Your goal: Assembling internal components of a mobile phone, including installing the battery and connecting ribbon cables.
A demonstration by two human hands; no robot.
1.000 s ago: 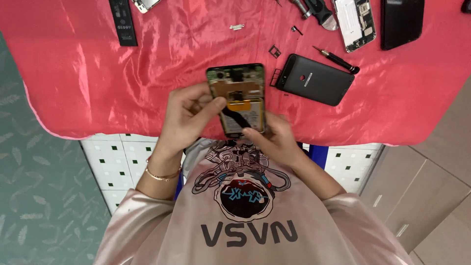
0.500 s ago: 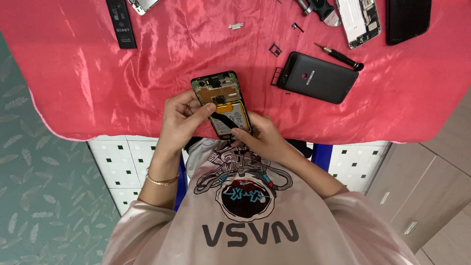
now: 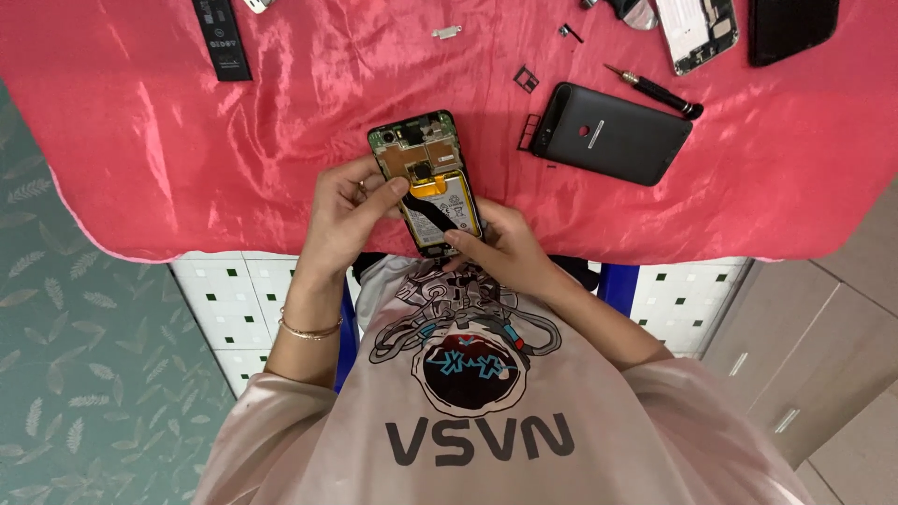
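1. I hold the opened phone [image 3: 426,178] in both hands above the near edge of the red cloth [image 3: 187,159], its bare insides facing up at me
2. My left hand [image 3: 341,220] wraps the phone's left side; the fingers are closed around the edge, and my thumb [image 3: 398,187] lies across the insides, pressing at the black strip [image 3: 426,201] that runs slantwise over the battery [image 3: 451,217]
3. My right hand [image 3: 505,252] cups the phone's lower end from beneath, fingers clamped on the bottom corner, with one fingertip [image 3: 456,238] resting on the lower edge of the battery
4. The phone's black back cover [image 3: 608,131] lies off to the right on the cloth, well apart from the phone, with a small screwdriver [image 3: 655,91] just beyond it and a little card tray [image 3: 526,78] near its left end
5. Further back lie another stripped phone [image 3: 697,33], a black phone [image 3: 790,28], a small metal piece [image 3: 446,32] and a long black bar [image 3: 223,39] at the far left
6. As I judge it, I am working on the strip and battery, the cover already being off
7. The next move calls for a steady right-hand grip while my left thumb works gently: the strip looks thin and could tear or crease
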